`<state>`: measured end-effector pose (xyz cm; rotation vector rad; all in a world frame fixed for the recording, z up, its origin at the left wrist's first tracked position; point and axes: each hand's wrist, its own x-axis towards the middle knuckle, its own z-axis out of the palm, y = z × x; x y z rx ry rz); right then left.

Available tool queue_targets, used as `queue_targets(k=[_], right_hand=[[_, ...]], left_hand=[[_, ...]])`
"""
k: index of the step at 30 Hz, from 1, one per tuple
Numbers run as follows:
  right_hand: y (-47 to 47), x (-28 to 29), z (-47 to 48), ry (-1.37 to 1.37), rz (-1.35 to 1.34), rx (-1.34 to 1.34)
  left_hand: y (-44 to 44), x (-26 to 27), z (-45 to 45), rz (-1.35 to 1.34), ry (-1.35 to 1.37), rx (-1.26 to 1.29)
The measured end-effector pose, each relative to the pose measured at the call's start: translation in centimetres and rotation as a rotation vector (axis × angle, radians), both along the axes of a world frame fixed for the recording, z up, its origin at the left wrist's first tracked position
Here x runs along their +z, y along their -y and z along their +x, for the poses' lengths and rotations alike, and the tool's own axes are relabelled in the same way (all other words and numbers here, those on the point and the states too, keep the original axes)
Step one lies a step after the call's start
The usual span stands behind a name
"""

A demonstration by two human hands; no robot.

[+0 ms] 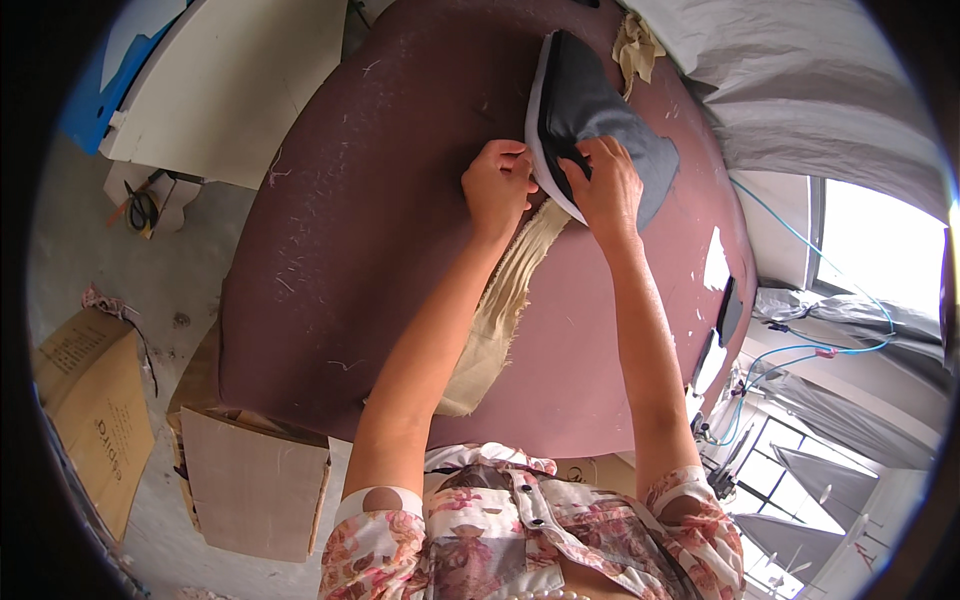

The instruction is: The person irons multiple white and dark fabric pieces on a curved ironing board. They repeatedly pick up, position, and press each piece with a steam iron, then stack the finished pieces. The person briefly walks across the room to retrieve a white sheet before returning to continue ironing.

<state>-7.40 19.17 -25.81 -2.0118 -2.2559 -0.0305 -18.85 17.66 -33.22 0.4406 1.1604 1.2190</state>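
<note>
A dark grey satiny fabric piece (619, 120) with a black band and a pale edge lies over the maroon padded surface (390, 225) before me. My left hand (501, 180) pinches at its pale edge, fingertips together; whether they grip it is unclear. On the black band, my right hand (606, 180) holds the piece between thumb and fingers. A beige cloth strip with frayed edges (495, 322) runs from beneath the grey piece down past my left forearm. Another crumpled beige scrap (637, 45) lies at the upper right edge.
Black-handled scissors and a roll of tape (141, 206) sit on a ledge at left. Cardboard boxes (251, 480) (105, 420) stand at lower left. A white panel (232, 82) adjoins the maroon surface. Grey sheeting (810, 90) and a blue hose (810, 244) are at right.
</note>
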Motion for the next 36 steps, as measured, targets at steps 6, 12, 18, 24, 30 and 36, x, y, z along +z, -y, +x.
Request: queue_targets(k=[6, 12, 18, 24, 30, 36], right_hand=[[-0.1, 0.0, 0.2, 0.025, -0.001, 0.034], [0.2, -0.4, 0.0, 0.088, 0.046, 0.096], [0.1, 0.0, -0.6, 0.096, 0.019, 0.095], [-0.6, 0.0, -1.3, 0.199, -0.017, 0.065], [-1.0, 0.0, -1.1, 0.222, -0.032, 0.067], [-1.1, 0.3, -0.7, 0.226, -0.037, 0.078]], left_hand=[[0.6, -1.5, 1.3, 0.230, -0.231, -0.013], [0.5, -2.2, 2.2, 0.274, -0.290, 0.007], [0.5, -1.9, 2.0, 0.268, -0.413, -0.001], [0.7, -1.5, 2.0, 0.228, -0.414, -0.034], [0.7, -1.4, 1.9, 0.176, -0.384, -0.045], [0.6, -1.7, 1.9, 0.164, -0.319, -0.064]])
